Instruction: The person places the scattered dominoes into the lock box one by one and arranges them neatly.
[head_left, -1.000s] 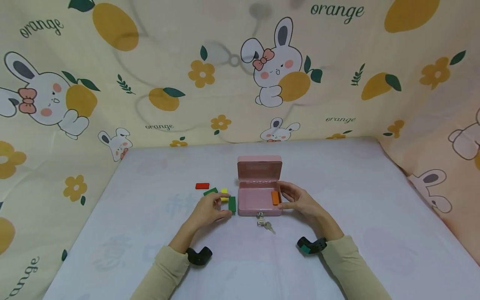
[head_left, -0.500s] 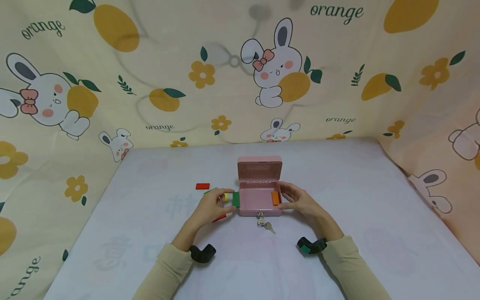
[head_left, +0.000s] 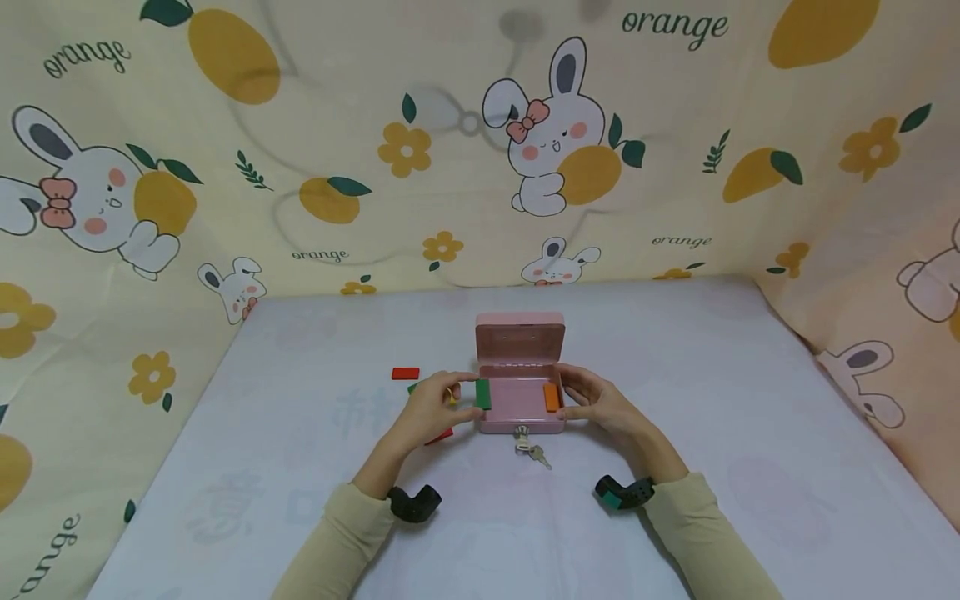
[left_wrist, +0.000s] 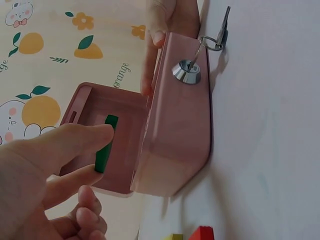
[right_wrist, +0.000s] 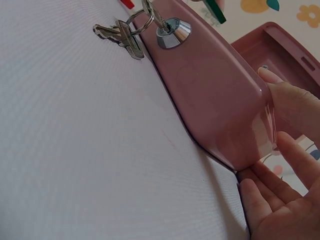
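Note:
My left hand [head_left: 435,406] pinches a green block [head_left: 483,395] between thumb and fingertip, over the left end of a pink metal cash box [head_left: 515,402]. In the left wrist view the green block [left_wrist: 106,145] is held above the box rim, its lid standing open behind. An orange block [head_left: 551,397] shows at the box's right end. My right hand [head_left: 603,402] holds that end, with the thumb at the top rim and fingers along the side in the right wrist view. A key sits in the front lock [right_wrist: 173,33], with more keys [right_wrist: 122,37] on its ring.
Left of the box lie a red block [head_left: 406,373], another red block [head_left: 441,435], and partly hidden yellow [head_left: 452,397] and green [head_left: 412,388] blocks. A patterned curtain [head_left: 450,200] hangs behind the white tabletop [head_left: 675,358].
My left hand has carried the green block rightward, from beside the box to over its left end. A red block under that hand has come into view. The right hand stays put.

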